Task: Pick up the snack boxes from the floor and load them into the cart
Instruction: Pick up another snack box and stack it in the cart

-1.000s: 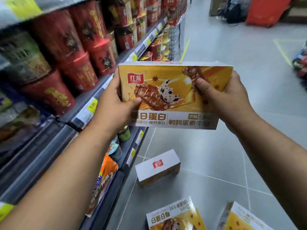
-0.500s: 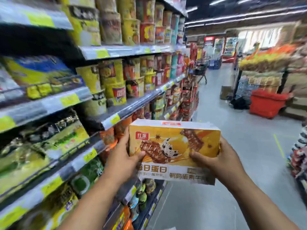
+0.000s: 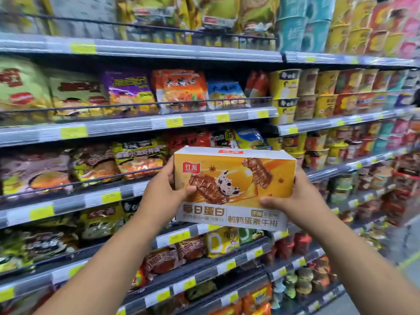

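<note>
Left hand (image 3: 163, 196) and right hand (image 3: 304, 201) grip the ends of the orange snack box (image 3: 234, 185), thumbs across its front, holding it before the noodle shelves (image 3: 136, 126). This looks like the carrying step. No cart shows, so the next move calls for finding it.

The shelves (image 3: 141, 126) fill nearly the whole frame, from the left edge to the far right. Every tier is packed: packs (image 3: 179, 89) at left and centre, stacked cups (image 3: 286, 85) at right, with little gap between the goods and the tier above. Wire rails (image 3: 136, 103) run along the fronts of the pack tiers and bar a low, straight reach. The box (image 3: 234, 178), held at centre by the left hand (image 3: 163, 198) and right hand (image 3: 302, 201), takes up the space before the middle tiers. Open room lies on the near side of the shelf fronts and over a strip of floor (image 3: 412, 235) at the lower right edge.
</note>
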`<state>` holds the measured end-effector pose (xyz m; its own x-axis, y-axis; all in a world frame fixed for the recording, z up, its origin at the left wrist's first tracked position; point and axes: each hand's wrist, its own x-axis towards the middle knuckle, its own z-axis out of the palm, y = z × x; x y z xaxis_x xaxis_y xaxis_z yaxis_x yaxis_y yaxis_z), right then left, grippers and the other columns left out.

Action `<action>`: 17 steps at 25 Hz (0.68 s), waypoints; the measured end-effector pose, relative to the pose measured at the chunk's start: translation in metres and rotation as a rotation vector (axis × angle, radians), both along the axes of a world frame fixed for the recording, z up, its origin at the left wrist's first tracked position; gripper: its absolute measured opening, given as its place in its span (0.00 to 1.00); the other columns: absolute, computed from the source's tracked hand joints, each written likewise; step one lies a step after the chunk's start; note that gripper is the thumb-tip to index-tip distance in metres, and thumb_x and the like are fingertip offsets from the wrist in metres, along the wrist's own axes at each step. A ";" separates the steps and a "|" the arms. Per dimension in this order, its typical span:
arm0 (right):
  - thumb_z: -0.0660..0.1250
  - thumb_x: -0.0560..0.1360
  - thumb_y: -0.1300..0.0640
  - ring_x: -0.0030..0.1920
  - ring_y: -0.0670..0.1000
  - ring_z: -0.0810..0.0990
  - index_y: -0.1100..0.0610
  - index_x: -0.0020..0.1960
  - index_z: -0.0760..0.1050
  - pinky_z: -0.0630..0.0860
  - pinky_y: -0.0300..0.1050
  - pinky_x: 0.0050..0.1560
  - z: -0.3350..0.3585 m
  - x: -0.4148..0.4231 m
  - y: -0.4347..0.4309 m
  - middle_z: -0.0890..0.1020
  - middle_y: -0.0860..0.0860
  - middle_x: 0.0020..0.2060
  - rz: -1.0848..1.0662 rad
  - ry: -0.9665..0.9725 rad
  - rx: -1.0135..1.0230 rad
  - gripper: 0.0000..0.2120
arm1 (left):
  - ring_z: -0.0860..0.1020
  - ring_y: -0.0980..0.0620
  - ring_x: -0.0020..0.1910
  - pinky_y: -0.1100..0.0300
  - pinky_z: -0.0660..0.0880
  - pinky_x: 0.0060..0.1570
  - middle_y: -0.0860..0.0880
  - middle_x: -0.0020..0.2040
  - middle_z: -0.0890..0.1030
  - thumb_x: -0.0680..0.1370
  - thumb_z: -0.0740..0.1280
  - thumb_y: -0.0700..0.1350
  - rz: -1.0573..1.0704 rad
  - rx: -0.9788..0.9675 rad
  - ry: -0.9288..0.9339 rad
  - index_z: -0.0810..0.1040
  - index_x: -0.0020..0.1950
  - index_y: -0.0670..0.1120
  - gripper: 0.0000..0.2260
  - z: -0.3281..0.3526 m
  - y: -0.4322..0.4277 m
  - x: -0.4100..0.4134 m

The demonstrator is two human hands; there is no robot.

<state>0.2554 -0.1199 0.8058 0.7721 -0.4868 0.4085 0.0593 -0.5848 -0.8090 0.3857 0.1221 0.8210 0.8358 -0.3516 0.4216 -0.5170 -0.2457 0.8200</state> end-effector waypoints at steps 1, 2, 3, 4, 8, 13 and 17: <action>0.82 0.63 0.56 0.53 0.50 0.77 0.42 0.61 0.63 0.73 0.48 0.52 0.004 0.007 0.030 0.77 0.45 0.53 0.052 0.002 0.014 0.36 | 0.77 0.59 0.59 0.58 0.75 0.59 0.58 0.59 0.80 0.75 0.73 0.40 0.061 -0.003 -0.006 0.66 0.74 0.58 0.32 0.003 0.036 -0.006; 0.82 0.62 0.56 0.52 0.51 0.78 0.42 0.60 0.63 0.74 0.49 0.52 0.007 0.015 0.061 0.77 0.45 0.52 0.099 0.007 0.023 0.36 | 0.76 0.57 0.61 0.56 0.73 0.60 0.57 0.62 0.79 0.75 0.73 0.42 0.123 0.001 -0.013 0.63 0.76 0.57 0.33 0.003 0.074 -0.011; 0.82 0.62 0.56 0.53 0.52 0.78 0.43 0.60 0.63 0.75 0.50 0.53 0.008 0.024 0.093 0.78 0.44 0.51 0.145 0.008 0.033 0.36 | 0.75 0.56 0.63 0.57 0.72 0.60 0.57 0.64 0.78 0.75 0.73 0.43 0.181 0.019 -0.028 0.61 0.77 0.57 0.35 0.003 0.111 -0.017; 0.82 0.62 0.55 0.53 0.53 0.79 0.43 0.61 0.63 0.75 0.52 0.54 0.007 0.030 0.122 0.78 0.44 0.51 0.184 0.011 0.034 0.37 | 0.75 0.56 0.63 0.57 0.72 0.60 0.56 0.65 0.77 0.76 0.72 0.44 0.239 0.048 -0.030 0.58 0.78 0.57 0.36 0.004 0.143 -0.024; 0.82 0.62 0.52 0.59 0.57 0.78 0.43 0.72 0.58 0.74 0.52 0.56 0.007 0.050 0.259 0.78 0.46 0.58 0.350 0.012 -0.019 0.47 | 0.73 0.52 0.66 0.54 0.72 0.64 0.53 0.73 0.70 0.78 0.68 0.48 0.456 0.155 -0.011 0.44 0.80 0.57 0.40 -0.002 0.283 -0.062; 0.81 0.63 0.52 0.62 0.63 0.76 0.35 0.75 0.38 0.71 0.51 0.51 0.017 0.040 0.451 0.70 0.58 0.72 0.577 0.017 -0.093 0.60 | 0.69 0.48 0.69 0.55 0.70 0.61 0.52 0.79 0.54 0.80 0.65 0.48 0.751 0.282 -0.052 0.35 0.77 0.57 0.41 -0.008 0.464 -0.128; 0.80 0.64 0.51 0.49 0.61 0.78 0.34 0.74 0.41 0.71 0.49 0.43 0.018 0.037 0.581 0.73 0.60 0.67 0.759 0.052 -0.129 0.57 | 0.77 0.43 0.60 0.51 0.78 0.51 0.49 0.79 0.52 0.80 0.65 0.47 0.999 0.423 -0.111 0.32 0.73 0.66 0.42 -0.005 0.581 -0.183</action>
